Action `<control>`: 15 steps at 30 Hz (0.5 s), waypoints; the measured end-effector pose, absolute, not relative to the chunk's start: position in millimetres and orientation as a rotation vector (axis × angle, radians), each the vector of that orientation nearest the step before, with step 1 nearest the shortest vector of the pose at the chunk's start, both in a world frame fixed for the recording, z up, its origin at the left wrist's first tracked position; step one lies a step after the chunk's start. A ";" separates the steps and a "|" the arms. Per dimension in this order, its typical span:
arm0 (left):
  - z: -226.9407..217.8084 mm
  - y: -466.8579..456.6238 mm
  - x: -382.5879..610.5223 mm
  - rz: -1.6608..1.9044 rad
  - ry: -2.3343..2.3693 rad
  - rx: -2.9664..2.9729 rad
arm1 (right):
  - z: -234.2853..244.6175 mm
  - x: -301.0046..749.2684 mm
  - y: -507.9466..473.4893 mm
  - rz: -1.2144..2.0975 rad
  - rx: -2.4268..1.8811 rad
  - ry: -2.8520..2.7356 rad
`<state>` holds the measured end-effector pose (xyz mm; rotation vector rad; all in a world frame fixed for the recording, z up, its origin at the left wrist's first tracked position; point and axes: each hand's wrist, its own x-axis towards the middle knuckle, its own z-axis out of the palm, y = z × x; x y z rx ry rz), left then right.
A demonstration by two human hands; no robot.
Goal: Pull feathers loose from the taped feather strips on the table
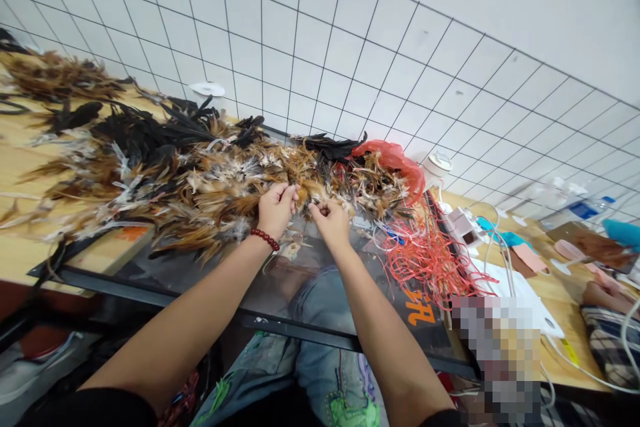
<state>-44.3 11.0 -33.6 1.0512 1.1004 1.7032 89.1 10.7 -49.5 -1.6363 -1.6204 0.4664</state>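
My left hand (277,210), with a dark red bead bracelet (265,239) at the wrist, is closed in a pinch at the near edge of a large feather pile (225,190). A small brown feather tuft (303,193) shows at its fingertips. Just to the right, my right hand (331,221) is also closed, thumb against curled forefinger; whatever it pinches is too small to make out. The two hands are close together but apart. Brown, white and black feathers, some tied in bunches, lie beyond and left of them. Below the hands is a dark glossy board (310,280).
A tangle of red string (425,257) lies right of the board, near a red plastic bag (390,160) and a white lidded cup (439,165). Behind stands a wire grid (327,47). A white cutting board (525,300) and another person's arm (607,297) are at the right.
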 end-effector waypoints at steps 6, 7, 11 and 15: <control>-37.2 13.7 -43.9 1.715 1.161 1.086 | -39.4 82.9 18.2 0.320 -1.781 -1.868; -38.0 14.2 -44.1 1.723 1.166 1.079 | -40.3 85.9 19.3 0.385 -1.747 -1.840; -39.4 14.3 -44.3 1.742 1.132 1.055 | -52.6 100.4 20.6 0.726 -1.400 -1.575; -38.0 11.3 -42.2 1.712 1.112 1.055 | -68.7 105.0 18.5 0.855 -1.225 -1.279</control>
